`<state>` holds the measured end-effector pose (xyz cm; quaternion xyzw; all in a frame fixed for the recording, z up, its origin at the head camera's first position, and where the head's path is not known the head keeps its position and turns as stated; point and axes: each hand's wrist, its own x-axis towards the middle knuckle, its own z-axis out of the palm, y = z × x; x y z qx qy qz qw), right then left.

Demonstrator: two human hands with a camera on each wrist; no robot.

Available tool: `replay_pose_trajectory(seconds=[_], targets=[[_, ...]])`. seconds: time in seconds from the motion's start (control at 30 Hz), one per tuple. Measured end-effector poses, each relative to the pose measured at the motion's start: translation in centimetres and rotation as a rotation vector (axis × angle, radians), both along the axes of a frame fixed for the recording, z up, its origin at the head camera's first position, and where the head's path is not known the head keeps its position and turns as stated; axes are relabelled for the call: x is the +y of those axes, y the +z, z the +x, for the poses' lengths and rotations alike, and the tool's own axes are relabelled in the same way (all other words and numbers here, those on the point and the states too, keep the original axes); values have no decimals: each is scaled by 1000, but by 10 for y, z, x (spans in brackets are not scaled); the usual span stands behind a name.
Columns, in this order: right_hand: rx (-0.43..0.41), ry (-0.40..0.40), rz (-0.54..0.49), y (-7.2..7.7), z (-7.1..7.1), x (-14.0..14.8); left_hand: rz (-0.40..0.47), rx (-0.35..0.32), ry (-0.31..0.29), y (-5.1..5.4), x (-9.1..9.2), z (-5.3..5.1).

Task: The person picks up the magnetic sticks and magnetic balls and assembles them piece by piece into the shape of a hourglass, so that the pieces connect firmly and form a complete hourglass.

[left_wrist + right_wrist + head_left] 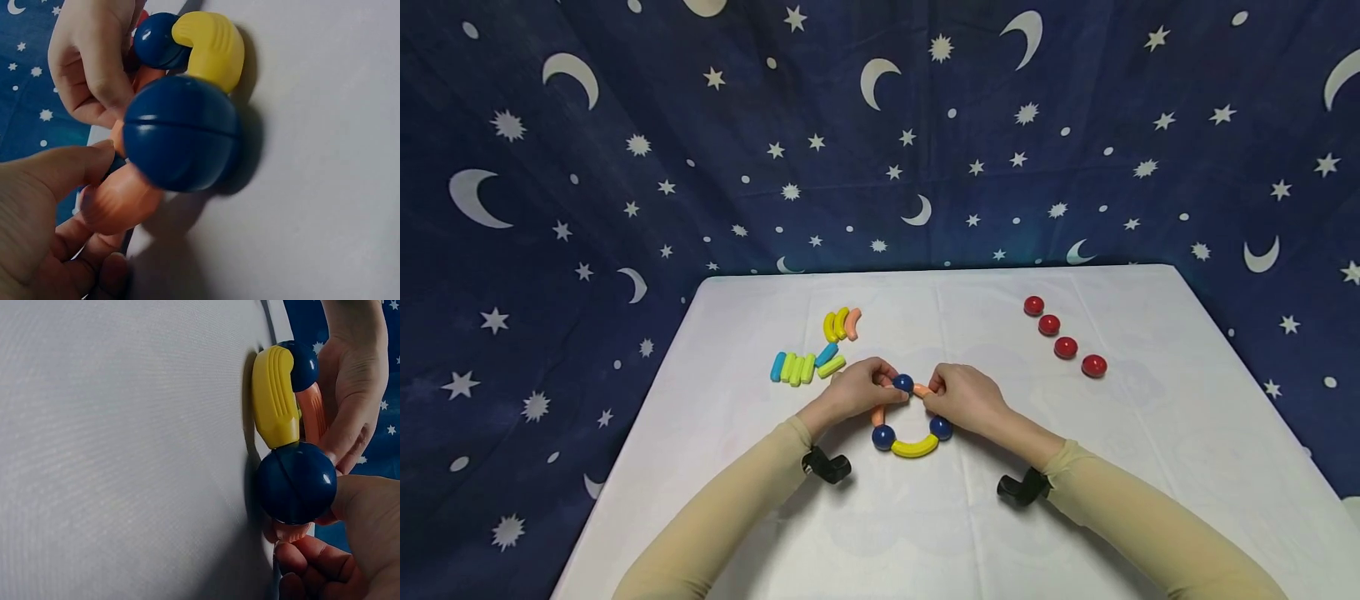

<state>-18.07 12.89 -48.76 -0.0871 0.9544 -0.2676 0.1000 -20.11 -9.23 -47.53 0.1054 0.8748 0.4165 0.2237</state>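
A ring of toy building pieces lies in the middle of the table. Its front is a yellow curved stick (915, 449) between two blue balls, one at left (883, 437) and one at right (941, 428). Orange curved sticks, one on the left (877, 416) and one on the right (921, 390), run back to a third blue ball (903, 383). With thumb and fingers my left hand (857, 388) pinches this far ball. My right hand (968, 398) grips the right orange stick, which its fingers partly cover. The left wrist view shows the left orange stick (122, 199) close up.
Left of the ring lie several green sticks (807, 368) and two blue ones (827, 355). Behind them are two yellow curved sticks (830, 327) and an orange one (852, 323). Several red balls (1065, 347) form a slanting row at right. A starry cloth (925, 167) hangs behind the table.
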Motion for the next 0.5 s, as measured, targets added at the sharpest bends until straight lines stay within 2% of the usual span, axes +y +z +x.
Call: replay_pose_trajectory(seconds=[0.23,0.37,0.5], targets=[[25,-10,-3,-1,-2,6,-8,-46,-38,4,-11,-1],[32,-17,-8,-1,-3,11,-25,-29,-71,4,-13,-1],[31,-12,-27,-1,-3,12,-5,-15,-99,2,-13,0]])
